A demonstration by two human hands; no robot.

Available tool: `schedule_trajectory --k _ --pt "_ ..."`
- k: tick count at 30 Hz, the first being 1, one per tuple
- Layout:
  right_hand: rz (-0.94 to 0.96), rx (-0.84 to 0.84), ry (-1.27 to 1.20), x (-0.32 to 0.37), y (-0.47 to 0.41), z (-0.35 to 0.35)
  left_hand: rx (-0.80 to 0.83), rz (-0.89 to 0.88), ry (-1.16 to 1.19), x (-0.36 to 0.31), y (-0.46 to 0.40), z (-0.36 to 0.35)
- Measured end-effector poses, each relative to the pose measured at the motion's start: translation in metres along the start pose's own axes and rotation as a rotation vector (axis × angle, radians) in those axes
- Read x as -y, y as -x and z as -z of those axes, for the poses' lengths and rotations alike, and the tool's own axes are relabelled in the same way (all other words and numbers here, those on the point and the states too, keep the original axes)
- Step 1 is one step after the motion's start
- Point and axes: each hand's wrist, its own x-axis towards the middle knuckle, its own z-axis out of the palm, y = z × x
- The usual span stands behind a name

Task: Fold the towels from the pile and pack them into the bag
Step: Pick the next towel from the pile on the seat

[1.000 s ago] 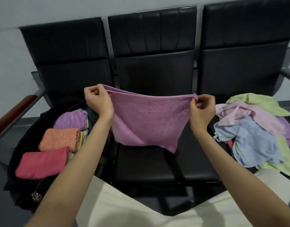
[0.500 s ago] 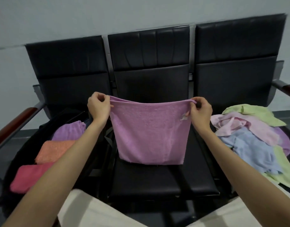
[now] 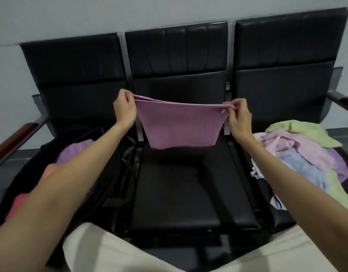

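Observation:
A pink towel [image 3: 179,124], folded double, hangs stretched in the air over the middle seat. My left hand [image 3: 124,109] pinches its upper left corners and my right hand [image 3: 239,117] pinches its upper right corners. On the left seat stands an open black bag [image 3: 110,185] holding folded towels: a purple one [image 3: 75,152], an orange one [image 3: 49,169] and a red one [image 3: 18,205], partly hidden behind my left forearm. On the right seat lies the loose towel pile [image 3: 302,154] in green, pink, blue and purple.
A row of three black padded chairs [image 3: 181,185] stands against a pale wall. Wooden-topped armrests [image 3: 14,138] stick out at both ends. My light trousers [image 3: 102,252] fill the bottom of the view.
Both hands have carried the towel farther forward and a little higher over the middle seat. The towel hangs shorter and its lower edge has swung toward the backrest.

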Motion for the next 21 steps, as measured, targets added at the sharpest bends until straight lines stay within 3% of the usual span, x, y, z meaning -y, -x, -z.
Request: schedule_trajectory --k 4,7,12,16,21 --pt "0.012 0.022 0.027 -0.019 0.045 0.005 0.064 0.001 -0.029 0.039 0.040 -0.001" --pt "0.002 0.068 0.127 -0.045 0.093 0.007 0.207 0.038 -0.108 0.086 0.080 -0.002" --pt "-0.200 0.371 0.274 -0.098 0.172 0.009 0.542 0.148 -0.288 0.163 0.162 0.005" --pt "-0.327 0.592 0.305 -0.117 0.211 0.013 0.791 0.051 -0.441 0.198 0.218 0.019" --pt "-0.392 0.690 0.289 -0.113 0.225 0.015 0.982 -0.123 -0.598 0.211 0.240 0.034"
